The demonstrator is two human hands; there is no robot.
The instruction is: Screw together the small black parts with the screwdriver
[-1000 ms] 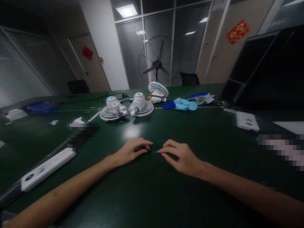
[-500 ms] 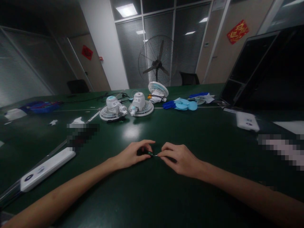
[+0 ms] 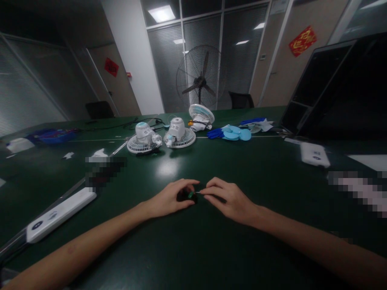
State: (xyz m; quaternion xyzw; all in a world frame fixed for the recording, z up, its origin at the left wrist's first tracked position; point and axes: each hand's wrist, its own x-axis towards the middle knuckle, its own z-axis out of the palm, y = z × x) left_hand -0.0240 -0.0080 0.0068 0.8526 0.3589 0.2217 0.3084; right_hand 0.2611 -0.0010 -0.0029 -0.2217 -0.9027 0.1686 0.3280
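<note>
My left hand curls round a small dark object with a green part, its thumb below and forefinger stretched above. What kind of object it is I cannot make out. Close by on the right, my right hand pinches a thin, light, metal-looking piece between thumb and fingers. The thin piece points left and its tip meets or nearly meets the green part. Both hands are low over the dark green table.
Two white fan heads lie grille-down beyond my hands, with a third fan head behind. Light-blue fan blades lie right of them. White devices sit at left and right. A large black screen stands right.
The small object has turned in my left hand and that hand's fingers have shifted slightly. The thin piece in my right hand sits a little higher.
</note>
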